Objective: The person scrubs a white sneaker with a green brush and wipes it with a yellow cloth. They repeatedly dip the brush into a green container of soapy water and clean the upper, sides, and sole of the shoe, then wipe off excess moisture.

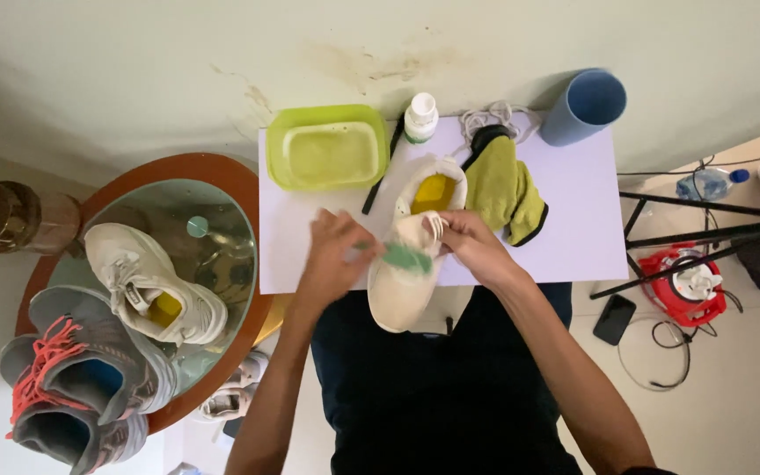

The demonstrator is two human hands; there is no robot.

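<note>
The person sat at a small white table point(573, 211) with a cream shoe point(411, 264) lying across its near edge, toe hanging toward the lap. The left hand point(336, 251) had its fingers closed on a green brush point(406, 258), which was blurred and lay across the shoe's upper. The right hand point(468, 242) was clamped on the shoe near the tongue and laces, steadying it.

Behind the shoe stood a lime tray point(327, 145) of liquid, a white bottle point(420, 117), a dark stick-like tool point(378, 180), a yellow-green cloth point(503, 189), loose laces point(490, 114) and a blue cup point(584, 105). On a round glass table point(222, 211) to the left sat the matching shoe point(147, 281) and grey shoes with red laces point(72, 387).

The risks looked plain enough. With so much of the shoe off the edge, a hard stroke could probably tip it into the lap if the right hand's grip slackened. An elbow swung wide might well knock the tray and spill it over the table. The bottle, close behind, could likely topple too.
</note>
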